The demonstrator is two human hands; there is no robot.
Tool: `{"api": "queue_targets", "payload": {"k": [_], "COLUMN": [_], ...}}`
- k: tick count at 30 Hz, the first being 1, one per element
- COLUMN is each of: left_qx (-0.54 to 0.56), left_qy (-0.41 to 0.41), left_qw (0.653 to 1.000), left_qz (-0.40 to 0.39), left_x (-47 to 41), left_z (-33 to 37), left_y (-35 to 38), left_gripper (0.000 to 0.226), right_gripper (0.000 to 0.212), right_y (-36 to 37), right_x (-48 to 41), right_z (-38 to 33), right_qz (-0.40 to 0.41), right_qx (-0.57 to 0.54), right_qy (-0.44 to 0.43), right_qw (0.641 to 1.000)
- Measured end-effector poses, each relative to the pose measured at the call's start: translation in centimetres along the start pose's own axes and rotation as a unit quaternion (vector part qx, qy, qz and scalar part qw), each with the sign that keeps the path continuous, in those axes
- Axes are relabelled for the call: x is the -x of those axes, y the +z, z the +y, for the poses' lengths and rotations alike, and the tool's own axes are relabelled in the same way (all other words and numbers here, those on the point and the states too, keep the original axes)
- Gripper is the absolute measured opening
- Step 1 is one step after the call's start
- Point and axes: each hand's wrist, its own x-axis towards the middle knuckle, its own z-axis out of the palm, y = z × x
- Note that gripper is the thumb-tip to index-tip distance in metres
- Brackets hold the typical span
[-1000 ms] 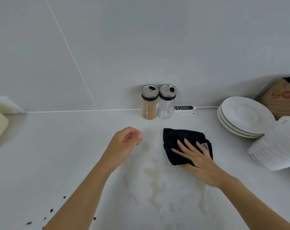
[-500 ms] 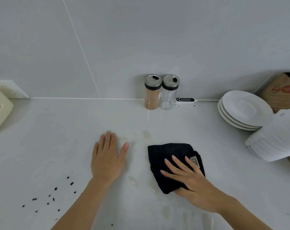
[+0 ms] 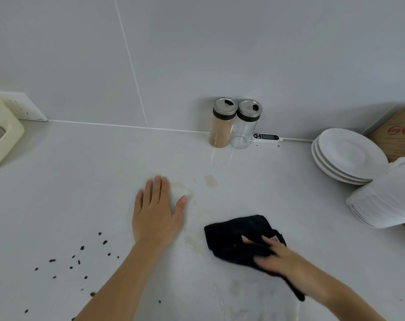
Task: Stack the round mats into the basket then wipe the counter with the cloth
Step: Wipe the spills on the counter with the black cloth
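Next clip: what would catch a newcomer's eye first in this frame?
Most likely the black cloth, the one dark mass on the pale counter, pressed down near the front by the right hand, which is motion-blurred. To its left the left hand lies flat and open on the counter, with dark crumbs scattered at front left. Faint brownish stains show beyond the hands, towards two shaker jars by the wall.

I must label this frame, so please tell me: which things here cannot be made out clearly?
- Right hand, head view: motion blur hides its grip on the black cloth.
- Small white digital thermometer: display too small to read.
- Brown cardboard box: cut by the right edge; print partly hidden.
- Cream plastic holder: cut by the left edge.
- Round mats and basket: not in view.
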Motion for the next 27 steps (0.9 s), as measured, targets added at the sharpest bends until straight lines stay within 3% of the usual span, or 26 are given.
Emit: {"api": "queue_targets", "payload": {"k": [2,4,6,10,14,17,19,20,23,25,27], "left_qx": [0.043,0.144,0.243,0.292,0.273,0.236,0.221,0.208,0.164,0.137,0.108], "left_qy": [-0.008,-0.023,-0.033,-0.045,-0.062,-0.062,-0.057,-0.046,-0.007,0.009,0.015], "left_qw": [0.999,0.989,0.969,0.954,0.956,0.964,0.967,0.971,0.985,0.99,0.993], "left_qz": [-0.012,-0.026,-0.007,0.06,0.085,0.106,0.114,0.108,0.053,0.044,0.041], "left_x": [-0.1,-0.3,0.1,2.1,4.8,7.4,9.2,10.2,13.2,15.4,17.3], "left_z": [-0.1,-0.2,-0.4,-1.1,-1.9,-2.3,-2.3,-2.2,-1.8,-1.5,-1.3], "left_y": [-0.5,-1.6,-2.9,-5.1,-5.7,-5.3,-4.9,-4.7,-3.7,-2.3,-1.0], "left_gripper": [0.075,0.066,0.062,0.059,0.073,0.082,0.082,0.079,0.068,0.066,0.068], "right_gripper": [0.03,0.028,0.032,0.021,0.021,0.044,0.044,0.043,0.043,0.047,0.065], "right_y": [-1.7,-3.3,-4.7,-5.7,-3.8,-1.2,0.3,0.8,2.1,3.2,4.3], "right_x": [0.3,0.2,-0.6,-3.7,-8.5,-12.5,-14.4,-15.1,-16.3,-16.3,-15.5], "right_z": [-2.2,-4.0,-5.1,-6.9,-8.3,-8.1,-7.8,-7.8,-8.2,-8.2,-8.1], "right_qz": [0.049,0.105,0.163,0.224,0.276,0.23,0.204,0.191,0.13,0.089,0.051], "right_qx": [-0.14,-0.208,-0.27,-0.307,-0.161,0.109,0.328,0.374,0.415,0.48,0.532], "right_qy": [0.045,0.056,0.037,-0.046,-0.103,-0.108,-0.126,-0.137,-0.148,-0.187,-0.23], "right_qw": [0.988,0.971,0.948,0.924,0.942,0.961,0.914,0.897,0.888,0.853,0.813]}}
